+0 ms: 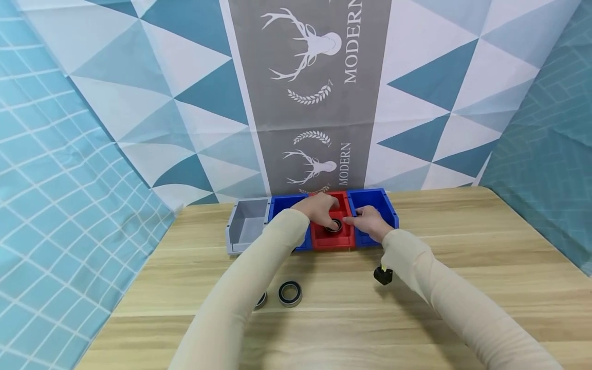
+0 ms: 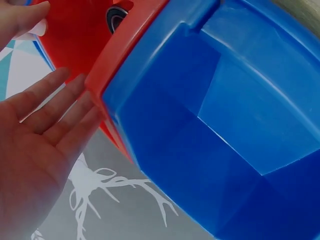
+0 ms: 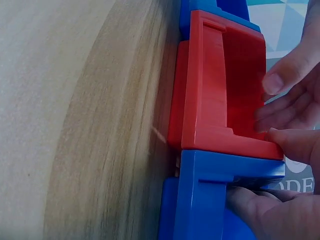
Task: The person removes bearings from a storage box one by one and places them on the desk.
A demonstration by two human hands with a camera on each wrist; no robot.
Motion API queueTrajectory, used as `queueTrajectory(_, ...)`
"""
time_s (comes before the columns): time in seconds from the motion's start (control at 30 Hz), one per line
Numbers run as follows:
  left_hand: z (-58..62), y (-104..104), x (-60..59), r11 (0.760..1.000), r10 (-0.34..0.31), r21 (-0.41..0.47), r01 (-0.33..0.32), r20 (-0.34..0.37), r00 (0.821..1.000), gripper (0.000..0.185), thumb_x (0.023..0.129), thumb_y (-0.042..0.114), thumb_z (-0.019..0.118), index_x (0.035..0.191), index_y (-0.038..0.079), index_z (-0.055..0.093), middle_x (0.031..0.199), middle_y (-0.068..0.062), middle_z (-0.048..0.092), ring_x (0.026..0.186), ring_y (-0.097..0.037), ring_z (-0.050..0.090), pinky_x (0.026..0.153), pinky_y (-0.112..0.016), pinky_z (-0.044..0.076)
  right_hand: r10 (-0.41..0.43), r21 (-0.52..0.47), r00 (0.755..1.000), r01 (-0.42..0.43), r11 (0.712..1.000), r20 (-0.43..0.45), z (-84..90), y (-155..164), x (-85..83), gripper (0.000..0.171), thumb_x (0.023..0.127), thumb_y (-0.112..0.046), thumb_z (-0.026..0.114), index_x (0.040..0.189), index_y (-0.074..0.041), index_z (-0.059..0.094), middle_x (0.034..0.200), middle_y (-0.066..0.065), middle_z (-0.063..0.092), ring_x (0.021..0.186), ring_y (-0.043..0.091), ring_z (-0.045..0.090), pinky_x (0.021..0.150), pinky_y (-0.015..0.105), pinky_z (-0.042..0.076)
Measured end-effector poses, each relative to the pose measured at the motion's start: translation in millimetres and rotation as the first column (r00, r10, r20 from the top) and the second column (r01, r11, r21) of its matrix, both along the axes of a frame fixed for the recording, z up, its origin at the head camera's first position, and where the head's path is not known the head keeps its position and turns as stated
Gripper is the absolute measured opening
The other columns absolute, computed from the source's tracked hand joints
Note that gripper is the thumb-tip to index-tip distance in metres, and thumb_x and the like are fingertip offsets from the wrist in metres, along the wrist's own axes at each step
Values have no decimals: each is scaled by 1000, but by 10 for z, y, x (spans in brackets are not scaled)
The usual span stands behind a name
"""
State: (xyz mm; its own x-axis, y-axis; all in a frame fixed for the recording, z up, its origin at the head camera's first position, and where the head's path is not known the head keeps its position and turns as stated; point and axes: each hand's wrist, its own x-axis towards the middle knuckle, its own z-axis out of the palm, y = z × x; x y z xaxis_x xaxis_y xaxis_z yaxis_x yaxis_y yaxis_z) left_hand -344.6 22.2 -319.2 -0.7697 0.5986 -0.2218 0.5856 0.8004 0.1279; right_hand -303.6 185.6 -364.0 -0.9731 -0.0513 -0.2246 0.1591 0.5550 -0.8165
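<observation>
My left hand (image 1: 319,209) reaches over the red bin (image 1: 339,241), its fingers extended and holding nothing. In the left wrist view, the fingertips lie by the red bin's edge, with the thumb apart from them. A black-sealed ball bearing (image 1: 336,224) rests inside the red bin, partly hidden by the left hand in the head view. At the wall between the red bin and the right blue bin (image 1: 393,218), my right hand (image 1: 371,222) grips the two edges, thumb on the red side and fingers inside the blue bin (image 3: 200,200).
Another bearing (image 1: 290,294) lies flat on the wooden table (image 1: 351,318); a second bearing (image 1: 261,300) beside it is partly covered by the left sleeve. A grey bin (image 1: 231,234) and another blue bin (image 1: 279,205) complete the row before the patterned backdrop. A small black device (image 1: 383,275) shows below the right wrist.
</observation>
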Motion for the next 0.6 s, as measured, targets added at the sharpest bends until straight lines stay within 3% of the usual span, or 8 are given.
queueTrajectory(0.2, -29, 14, -10, 999, 29, -16, -29, 3, 1000, 58, 84, 35, 68, 133, 7, 54, 133, -6, 60, 115, -19, 59, 102, -37, 48, -10, -4, 1000, 10, 1000, 14, 13, -13, -6, 49, 96, -26, 58, 131, 6, 49, 96, 8, 51, 86, 20, 46, 75, 28, 42)
queueTrajectory(0.33, -48, 37, -10, 998, 45, -37, -45, 16, 999, 58, 83, 35, 68, 133, 8, 53, 130, -5, 61, 107, -17, 59, 101, -36, 49, -16, -15, 1000, 16, 1000, 20, 11, -14, -8, 42, 95, -25, 58, 124, 4, 55, 93, 8, 52, 85, 20, 46, 70, 26, 40)
queueTrajectory(0.4, -63, 50, -9, 997, 55, -49, -53, 30, 998, 60, 83, 34, 69, 134, 8, 52, 130, -5, 61, 105, -17, 58, 101, -35, 49, -17, -16, 1000, 17, 1000, 22, 9, -7, -7, 45, 95, -26, 59, 129, 4, 53, 99, 10, 53, 89, 20, 46, 72, 26, 41)
queueTrajectory(0.6, -105, 89, -2, 994, 73, -88, -71, 22, 997, 62, 82, 34, 71, 136, 12, 51, 130, -2, 61, 105, -15, 56, 102, -36, 48, -10, -72, 999, 14, 997, 52, -6, 10, -15, 65, 96, -26, 58, 146, 5, 32, 141, 22, 43, 112, 28, 44, 103, 40, 44)
